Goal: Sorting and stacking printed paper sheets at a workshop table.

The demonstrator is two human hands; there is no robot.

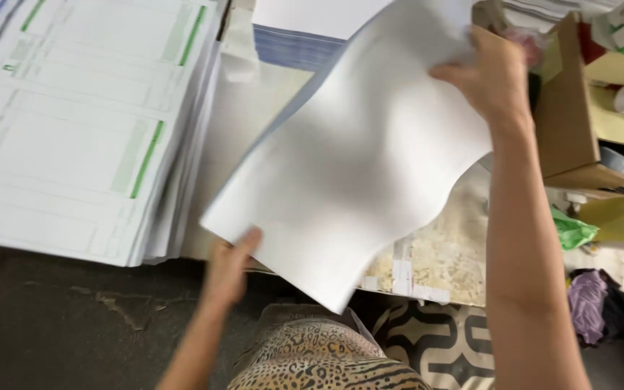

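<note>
Fingers (243, 242) of the left hand (227, 269) pinch the near corner of a thick sheaf of blank white paper (359, 155), thumb on top, while the right hand (489, 76) grips the far edge of the same sheaf, fingers curled over it — both hands are closed on paper, not spread. The sheaf hangs lifted and bowed above the table (445, 260), tilted from the far right down toward the person, sagging in the middle. To the left of the sheaf lies a broad stack of printed forms (74, 137) with green bars; beyond its top edge sits another pile of white sheets (301, 32) with bluish edges. Right of the sheaf stand cardboard boxes (568, 108) and some clutter. The step in hand looks like carrying or squaring up the sheaf in mid-air. Any further handling calls for even support at both ends — a sheaf this limp will likely fan out or slip.
</note>
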